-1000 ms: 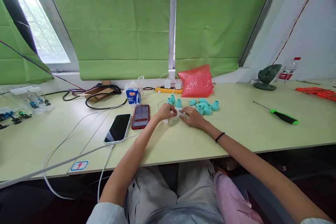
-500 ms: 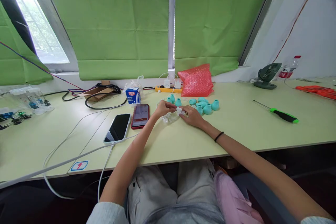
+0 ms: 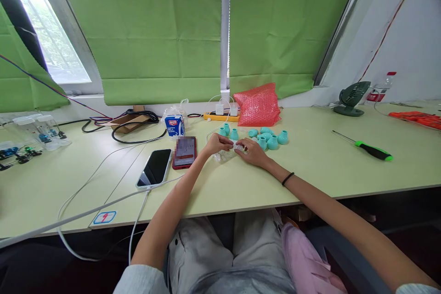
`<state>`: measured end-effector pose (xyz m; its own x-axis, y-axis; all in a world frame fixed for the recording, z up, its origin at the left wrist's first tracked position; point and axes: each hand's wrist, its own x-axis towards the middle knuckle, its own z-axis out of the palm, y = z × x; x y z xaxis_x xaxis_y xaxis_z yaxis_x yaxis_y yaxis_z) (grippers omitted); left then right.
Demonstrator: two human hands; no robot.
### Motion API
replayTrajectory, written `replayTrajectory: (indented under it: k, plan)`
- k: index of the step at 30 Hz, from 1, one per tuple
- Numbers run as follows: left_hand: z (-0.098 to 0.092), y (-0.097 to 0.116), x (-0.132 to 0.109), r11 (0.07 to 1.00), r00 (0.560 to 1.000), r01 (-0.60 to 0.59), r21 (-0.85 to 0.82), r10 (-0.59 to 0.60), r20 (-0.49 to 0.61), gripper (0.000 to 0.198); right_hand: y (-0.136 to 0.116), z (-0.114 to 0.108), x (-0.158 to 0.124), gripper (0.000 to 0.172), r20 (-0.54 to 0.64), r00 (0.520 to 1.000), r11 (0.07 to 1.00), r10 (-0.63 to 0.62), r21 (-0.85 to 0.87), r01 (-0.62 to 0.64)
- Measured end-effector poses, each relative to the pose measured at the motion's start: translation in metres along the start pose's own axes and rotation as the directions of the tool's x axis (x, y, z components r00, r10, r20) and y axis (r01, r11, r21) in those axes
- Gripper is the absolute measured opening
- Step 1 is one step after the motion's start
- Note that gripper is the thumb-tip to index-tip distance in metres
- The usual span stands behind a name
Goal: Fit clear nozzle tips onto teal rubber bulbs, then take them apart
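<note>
Near the centre of the frame, we pinch a small translucent piece (image 3: pixel 237 146) between the fingertips of our left hand (image 3: pixel 217 143) and right hand (image 3: pixel 254 152); its exact shape is too small for us to tell. Below our left hand, we see more clear plastic pieces (image 3: pixel 221 156) on the pale table (image 3: pixel 237 190). Several teal pots (image 3: pixel 272 143) cluster just right of centre, close to our right hand, and a few more (image 3: pixel 234 134) stand just above our fingers. Left of centre we have two phones, one with a red edge (image 3: pixel 184 153) and one with a pale edge (image 3: pixel 155 168). Behind the pots, we see a red bubble-wrap bag (image 3: pixel 260 109); a green-and-black screwdriver (image 3: pixel 374 151) lies at the right of the frame.
</note>
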<state>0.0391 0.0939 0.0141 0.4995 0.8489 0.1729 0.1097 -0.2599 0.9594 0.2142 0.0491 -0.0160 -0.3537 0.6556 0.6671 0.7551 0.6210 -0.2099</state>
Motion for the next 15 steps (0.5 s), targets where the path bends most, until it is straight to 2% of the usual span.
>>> replayTrajectory:
  k: [3,6,10,15]
  plan:
    - [0.0003,0.0012,-0.0001,0.998,0.997,-0.047,0.032,0.049,-0.065,0.011,-0.0003,-0.0002,0.0,0.019,-0.007,1.0,1.0,-0.016,0.007,0.016]
    - [0.0012,0.0024,-0.0003,0.984,0.991,-0.081,0.159,0.097,-0.096,0.012,-0.0004,-0.0005,0.0,0.019,-0.019,0.999,0.999,-0.029,0.015,0.029]
    - [0.0045,0.0026,-0.0008,0.957,0.99,-0.107,0.269,0.127,-0.057,0.011,0.0005,-0.0002,-0.0003,0.02,-0.033,0.999,1.0,-0.024,0.011,0.024]
    - [0.0073,0.0021,-0.0016,0.959,0.992,-0.111,0.259,0.122,-0.027,0.012,0.0007,0.0003,-0.0004,0.023,-0.034,0.999,1.0,-0.02,0.01,0.02]
